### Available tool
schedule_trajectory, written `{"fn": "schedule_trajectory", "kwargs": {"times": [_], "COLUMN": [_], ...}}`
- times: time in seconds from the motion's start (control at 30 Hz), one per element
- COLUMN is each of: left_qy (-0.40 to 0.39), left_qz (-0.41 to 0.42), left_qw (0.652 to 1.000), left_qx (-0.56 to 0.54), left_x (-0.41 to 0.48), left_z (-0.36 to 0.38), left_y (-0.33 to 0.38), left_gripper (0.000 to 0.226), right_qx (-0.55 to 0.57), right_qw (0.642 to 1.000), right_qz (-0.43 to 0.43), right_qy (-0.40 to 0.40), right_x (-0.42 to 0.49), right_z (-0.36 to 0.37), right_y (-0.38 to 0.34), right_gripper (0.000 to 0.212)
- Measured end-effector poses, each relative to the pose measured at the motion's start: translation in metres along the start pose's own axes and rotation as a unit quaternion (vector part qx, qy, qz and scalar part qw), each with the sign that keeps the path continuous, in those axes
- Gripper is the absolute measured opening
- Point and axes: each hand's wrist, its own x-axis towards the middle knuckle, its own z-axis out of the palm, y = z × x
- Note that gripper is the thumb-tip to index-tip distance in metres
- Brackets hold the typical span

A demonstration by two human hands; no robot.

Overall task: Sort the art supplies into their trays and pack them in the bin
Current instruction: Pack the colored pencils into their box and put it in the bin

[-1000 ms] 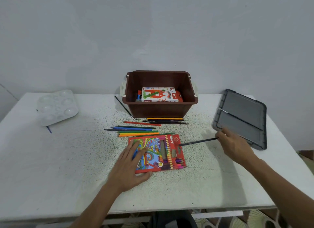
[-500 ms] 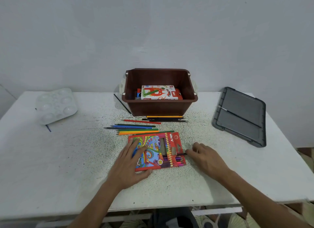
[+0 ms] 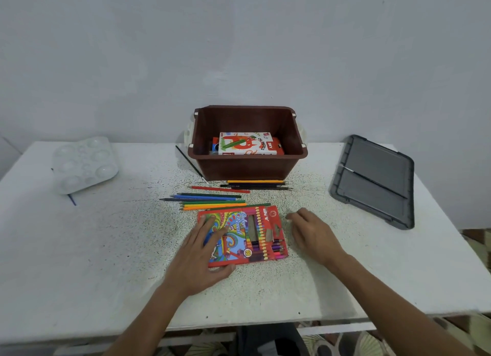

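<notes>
A red colour pencil box point(image 3: 255, 233) lies flat on the white table point(image 3: 106, 262) near the front middle. My left hand point(image 3: 204, 252) rests spread on its left half, pressing it down. My right hand point(image 3: 310, 233) hovers just right of the box, fingers loosely curled, holding nothing. Several loose colour pencils point(image 3: 210, 200) lie in a row behind the box. More pencils point(image 3: 256, 184) lie against the brown bin point(image 3: 247, 167). Inside the bin sits an oil pastels box point(image 3: 247, 143).
A white paint palette point(image 3: 85, 163) sits at the back left with a thin blue stick point(image 3: 72, 199) under it. A grey bin lid point(image 3: 377, 180) lies at the right with a paintbrush point(image 3: 372, 179) on it. Another brush point(image 3: 191, 165) lies left of the bin.
My right hand carried a dark pencil from beside the lid to the pencil box, and now rests empty beside the box. My left hand stayed on the box.
</notes>
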Motion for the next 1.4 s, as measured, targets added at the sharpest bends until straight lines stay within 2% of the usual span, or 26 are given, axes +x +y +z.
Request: {"fn": "schedule_trajectory", "kwargs": {"times": [0.1, 0.3, 0.47, 0.77, 0.93, 1.1, 1.4], "left_qy": [-0.003, -0.008, -0.005, -0.009, -0.016, -0.018, -0.018], "left_qz": [-0.003, -0.007, -0.003, 0.000, -0.009, -0.013, -0.009], "left_qw": [1.000, 1.000, 1.000, 1.000, 1.000, 1.000, 1.000], "left_qx": [0.004, 0.001, 0.006, 0.003, 0.005, 0.006, 0.014], "left_x": [0.000, 0.000, 0.000, 0.001, 0.001, 0.001, 0.001], "left_z": [0.001, 0.001, 0.000, 0.001, 0.002, 0.002, 0.002], "left_y": [0.001, 0.001, 0.002, 0.000, 0.001, 0.001, 0.001], "left_gripper": [0.084, 0.083, 0.082, 0.082, 0.084, 0.085, 0.083], "right_qx": [-0.006, -0.051, -0.077, -0.159, -0.133, -0.106, -0.133], "right_qw": [0.998, 0.989, 0.981, 0.973, 0.979, 0.986, 0.989], "right_qz": [0.062, 0.136, 0.165, 0.136, 0.145, 0.130, 0.057], "right_qy": [-0.011, -0.027, -0.067, -0.102, -0.045, -0.001, -0.015], "right_x": [0.019, 0.054, 0.075, 0.079, 0.052, 0.015, -0.030], "right_z": [-0.003, -0.007, -0.005, -0.005, -0.010, -0.031, -0.054], "right_y": [0.009, 0.020, 0.019, 0.019, 0.034, 0.056, 0.077], "right_gripper": [0.025, 0.033, 0.040, 0.025, 0.011, 0.013, 0.029]}}
